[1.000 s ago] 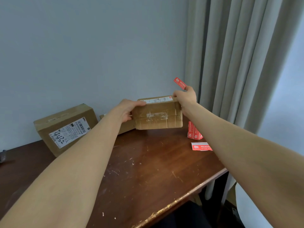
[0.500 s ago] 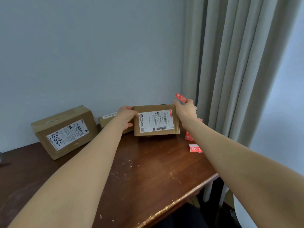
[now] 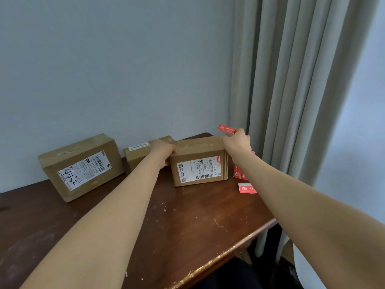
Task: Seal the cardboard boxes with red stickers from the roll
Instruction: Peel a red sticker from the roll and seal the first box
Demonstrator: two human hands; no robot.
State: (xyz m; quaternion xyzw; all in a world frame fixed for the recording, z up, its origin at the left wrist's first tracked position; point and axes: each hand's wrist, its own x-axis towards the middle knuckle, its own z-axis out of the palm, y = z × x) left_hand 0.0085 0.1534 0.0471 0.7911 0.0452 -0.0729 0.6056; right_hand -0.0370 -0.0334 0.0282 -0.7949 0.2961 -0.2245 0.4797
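A small cardboard box (image 3: 200,163) with a white shipping label facing me stands on the wooden table (image 3: 187,222), far right of centre. My left hand (image 3: 163,151) grips its left end. At the box's top right corner, my right hand (image 3: 237,142) rests while pinching a red sticker (image 3: 226,128) that sticks out to the upper left. The red sticker roll (image 3: 239,174) stands just right of the box, partly hidden by my right forearm. A loose strip of stickers (image 3: 245,188) lies on the table in front of the roll.
A larger box (image 3: 81,165) marked 4452 leans against the wall at the left. A flat box (image 3: 141,151) sits behind my left hand. Grey curtains (image 3: 291,90) hang at the right. The table's front edge (image 3: 218,261) runs diagonally at the lower right.
The small box was turned from its taped side to its label side and set down on the table. Both hands stayed on it, the right one still pinching the red sticker.
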